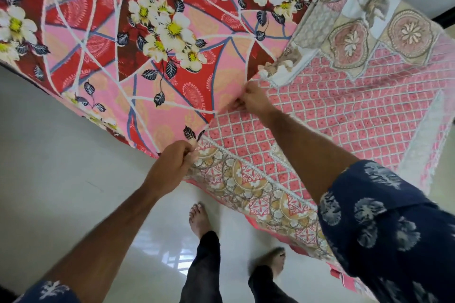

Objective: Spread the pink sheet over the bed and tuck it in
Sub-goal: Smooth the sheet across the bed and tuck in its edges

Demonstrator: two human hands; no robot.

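Note:
The pink sheet (344,110), with a lattice print and a patterned border, lies over the right part of the bed. Its leading edge runs diagonally across the bed. The bed's floral pink-and-red cover (138,39) shows to the left of that edge. My left hand (172,165) grips the sheet's edge at the bed's near side, fingers curled round the fabric. Farther in, my right hand (251,99) pinches the same edge on top of the bed. The sheet's near border (258,194) hangs down the bed's side towards the floor.
A glossy white tiled floor (61,179) lies along the bed's near side. My bare feet (199,219) stand on it close to the hanging sheet. A dark bed frame edge (445,17) shows at the far right.

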